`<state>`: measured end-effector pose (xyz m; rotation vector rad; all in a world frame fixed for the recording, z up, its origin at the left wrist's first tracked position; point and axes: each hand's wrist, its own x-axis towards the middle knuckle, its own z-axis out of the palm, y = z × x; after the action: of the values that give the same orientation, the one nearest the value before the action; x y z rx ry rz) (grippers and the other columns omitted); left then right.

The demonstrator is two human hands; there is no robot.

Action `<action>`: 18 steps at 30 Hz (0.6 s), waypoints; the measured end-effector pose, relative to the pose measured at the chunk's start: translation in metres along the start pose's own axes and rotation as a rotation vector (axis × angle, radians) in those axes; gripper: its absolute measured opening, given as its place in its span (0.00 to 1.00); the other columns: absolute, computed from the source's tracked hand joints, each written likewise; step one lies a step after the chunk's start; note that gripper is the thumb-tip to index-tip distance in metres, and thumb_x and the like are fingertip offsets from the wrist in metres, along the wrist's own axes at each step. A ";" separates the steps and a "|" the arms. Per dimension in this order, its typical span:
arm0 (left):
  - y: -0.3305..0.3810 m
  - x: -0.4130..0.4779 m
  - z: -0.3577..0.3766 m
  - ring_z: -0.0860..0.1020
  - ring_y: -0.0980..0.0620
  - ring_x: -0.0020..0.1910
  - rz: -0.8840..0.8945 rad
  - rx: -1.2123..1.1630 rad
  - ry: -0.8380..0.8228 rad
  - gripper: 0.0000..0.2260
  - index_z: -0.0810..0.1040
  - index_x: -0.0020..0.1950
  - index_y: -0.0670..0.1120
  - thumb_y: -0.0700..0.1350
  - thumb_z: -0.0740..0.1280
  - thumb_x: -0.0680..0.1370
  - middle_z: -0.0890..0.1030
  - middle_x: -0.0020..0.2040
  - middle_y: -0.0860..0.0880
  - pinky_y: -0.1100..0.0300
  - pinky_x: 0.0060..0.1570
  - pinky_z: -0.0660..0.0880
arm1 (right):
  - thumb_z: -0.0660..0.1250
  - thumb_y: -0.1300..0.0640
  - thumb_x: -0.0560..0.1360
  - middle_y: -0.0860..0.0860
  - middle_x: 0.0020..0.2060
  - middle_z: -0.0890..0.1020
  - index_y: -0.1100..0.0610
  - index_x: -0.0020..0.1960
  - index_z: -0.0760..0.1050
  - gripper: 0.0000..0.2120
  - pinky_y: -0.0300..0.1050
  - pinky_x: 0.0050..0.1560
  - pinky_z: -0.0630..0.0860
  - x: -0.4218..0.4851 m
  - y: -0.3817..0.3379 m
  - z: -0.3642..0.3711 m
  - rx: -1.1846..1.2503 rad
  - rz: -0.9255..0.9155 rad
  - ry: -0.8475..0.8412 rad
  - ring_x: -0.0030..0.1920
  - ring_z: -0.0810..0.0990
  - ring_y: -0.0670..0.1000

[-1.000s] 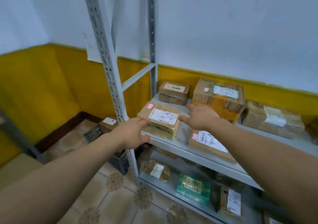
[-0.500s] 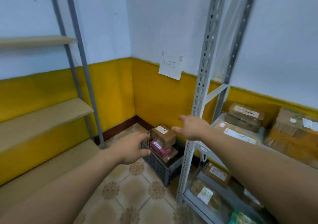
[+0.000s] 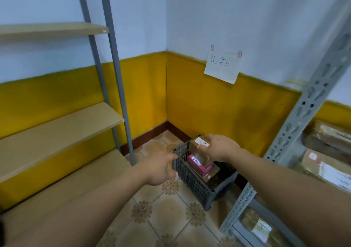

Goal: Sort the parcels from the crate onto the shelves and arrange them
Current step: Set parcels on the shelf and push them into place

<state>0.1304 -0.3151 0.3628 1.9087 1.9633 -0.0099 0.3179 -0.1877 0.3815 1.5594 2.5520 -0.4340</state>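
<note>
A dark grey slatted crate (image 3: 197,186) stands on the tiled floor in the corner. Inside it a small brown cardboard parcel (image 3: 199,151) with a white label stands on top of a pink parcel (image 3: 199,166) and a flat brown one. My right hand (image 3: 218,148) reaches over the crate, its fingers curled round the top of the brown parcel. My left hand (image 3: 159,168) hovers at the crate's left rim, fingers loosely bent and holding nothing. Several brown parcels (image 3: 326,163) lie on the grey metal rack (image 3: 296,131) at the right.
A rack with bare wooden shelves (image 3: 57,132) lines the left wall. A handwritten paper note (image 3: 222,66) is taped on the yellow and white wall above the crate. More parcels (image 3: 260,227) sit on the metal rack's lower shelf at the bottom right.
My view swung left from the metal rack to the corner. Both hands came off the shelf parcels and dropped to the crate, where the right hand took hold of the top brown parcel.
</note>
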 end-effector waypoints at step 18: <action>-0.094 0.292 -0.038 0.72 0.50 0.64 0.059 -0.101 -0.295 0.25 0.63 0.75 0.51 0.54 0.63 0.80 0.71 0.70 0.48 0.56 0.62 0.71 | 0.57 0.38 0.81 0.55 0.65 0.77 0.56 0.73 0.65 0.28 0.48 0.55 0.72 0.263 0.073 0.016 0.136 0.342 -0.201 0.62 0.77 0.54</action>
<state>0.0336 -0.0312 0.2892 1.7851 1.6811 -0.1630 0.2604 0.0626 0.2874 1.8479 2.0936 -0.6917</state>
